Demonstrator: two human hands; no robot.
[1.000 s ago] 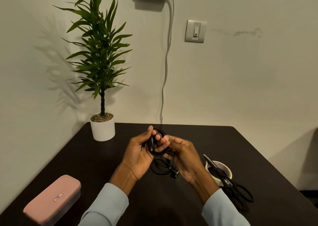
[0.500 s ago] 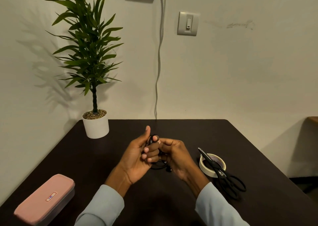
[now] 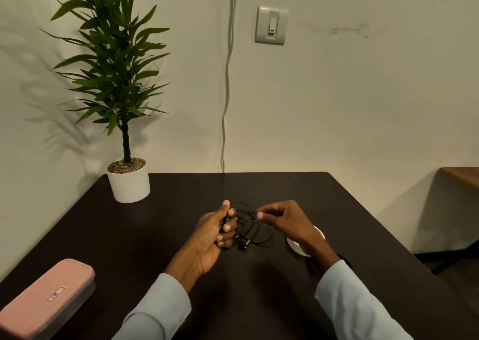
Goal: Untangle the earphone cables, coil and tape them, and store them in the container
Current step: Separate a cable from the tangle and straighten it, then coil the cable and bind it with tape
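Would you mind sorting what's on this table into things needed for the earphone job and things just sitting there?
For the job: earphone cable, gripped by the left hand and pinched by the right hand; tape roll; pink container, lid on.

Just there: potted plant, wall switch, wall cable.

Dim, warm, yellowish light. Source lies off frame to the right and front: plant throws a soft leaf shadow leftward on the wall. Dark bench swallows detail; black cable barely separates from it. Slight softness overall. Wide-angle bowing at edges. No glare.
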